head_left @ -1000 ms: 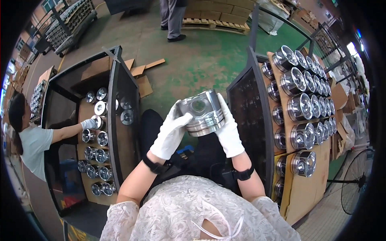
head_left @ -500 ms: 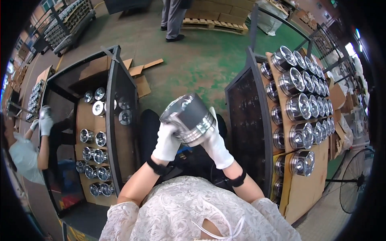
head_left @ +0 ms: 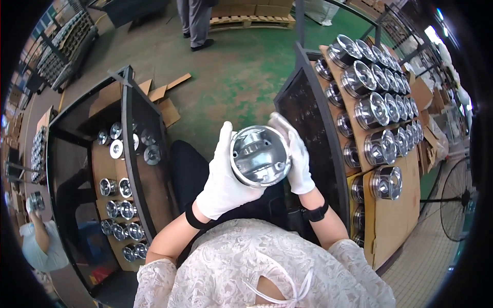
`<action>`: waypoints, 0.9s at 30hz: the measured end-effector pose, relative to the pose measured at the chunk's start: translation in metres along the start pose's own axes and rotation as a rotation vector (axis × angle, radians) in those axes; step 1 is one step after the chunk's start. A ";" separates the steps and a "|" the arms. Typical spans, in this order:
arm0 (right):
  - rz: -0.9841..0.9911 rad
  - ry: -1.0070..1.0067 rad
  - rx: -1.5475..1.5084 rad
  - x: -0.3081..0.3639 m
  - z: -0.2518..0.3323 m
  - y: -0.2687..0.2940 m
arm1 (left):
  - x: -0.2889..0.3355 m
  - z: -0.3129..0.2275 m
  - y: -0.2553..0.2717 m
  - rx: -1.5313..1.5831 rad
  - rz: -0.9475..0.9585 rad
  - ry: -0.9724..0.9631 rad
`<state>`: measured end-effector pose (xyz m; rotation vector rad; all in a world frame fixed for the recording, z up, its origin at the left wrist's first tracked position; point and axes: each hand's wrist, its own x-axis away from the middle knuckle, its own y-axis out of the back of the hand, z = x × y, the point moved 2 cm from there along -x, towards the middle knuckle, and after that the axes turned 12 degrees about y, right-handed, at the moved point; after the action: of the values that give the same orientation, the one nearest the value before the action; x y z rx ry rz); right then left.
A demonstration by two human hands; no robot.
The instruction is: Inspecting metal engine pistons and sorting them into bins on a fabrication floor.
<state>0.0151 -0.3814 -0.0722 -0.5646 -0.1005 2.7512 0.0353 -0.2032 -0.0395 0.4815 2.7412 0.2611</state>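
Note:
A shiny metal piston (head_left: 261, 156) is held before my chest, its hollow underside with the pin bosses turned up toward me. White-gloved, my left hand (head_left: 223, 179) cups it from the left and below, with the thumb pointing up along its rim. On the other side, my right hand (head_left: 298, 159), also gloved, lies against or close beside the piston's right edge. Its fingers are stretched upward and smeared at the tips, and do not wrap round the piston. The piston's crown faces away and is hidden.
At right, a rack holds rows of pistons (head_left: 372, 110) on cardboard (head_left: 395, 220). A dark-framed bin (head_left: 128, 143) at left contains more pistons (head_left: 120, 231). Cardboard scraps (head_left: 167, 110) lie on the green floor. A person (head_left: 197, 23) stands ahead; another (head_left: 43, 241) holds a piston at far left.
The piston has been turned from its side to show its hollow underside. My left hand has shifted beneath it, and my right hand's fingers have come up. The view has swung slightly right.

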 end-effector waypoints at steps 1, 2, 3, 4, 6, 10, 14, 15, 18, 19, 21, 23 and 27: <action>0.145 0.277 0.363 -0.007 0.033 0.002 | 0.000 0.001 -0.003 0.008 0.018 -0.012; 0.362 0.408 0.508 -0.009 0.055 0.000 | 0.000 0.005 -0.010 -0.108 0.027 -0.001; 0.576 0.527 0.660 -0.007 0.066 -0.002 | -0.001 0.010 -0.017 -0.222 0.042 0.000; 0.589 0.671 0.656 -0.003 0.069 -0.009 | 0.001 0.010 -0.023 -0.240 0.040 0.048; 0.556 0.566 0.772 0.020 0.057 -0.011 | 0.007 0.027 -0.033 -0.128 0.112 0.125; 0.559 0.238 0.869 0.050 0.049 0.015 | 0.017 0.028 -0.052 -0.294 0.294 0.159; 0.403 -0.357 0.842 0.086 0.070 0.055 | 0.000 0.009 -0.047 -0.300 0.518 0.189; 0.288 -0.445 0.831 0.099 0.089 0.070 | -0.005 0.015 -0.045 -0.262 0.500 0.199; -0.178 -0.639 0.780 0.137 0.144 0.114 | -0.025 0.025 -0.017 -0.305 0.398 0.233; -0.277 -0.653 0.854 0.139 0.165 0.128 | -0.030 0.038 0.002 -0.324 0.362 0.249; -0.482 -0.723 1.063 0.140 0.208 0.156 | -0.037 0.048 0.035 -0.376 0.295 0.291; -0.494 -0.685 1.338 0.149 0.228 0.207 | -0.040 0.069 0.073 -0.431 0.235 0.315; -0.512 -0.754 1.815 0.142 0.243 0.323 | -0.047 0.051 0.120 -0.522 0.180 0.227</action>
<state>-0.3021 -0.6398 0.0549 0.8292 1.5454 1.4028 0.1312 -0.1035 -0.0442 0.5736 2.6845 1.1004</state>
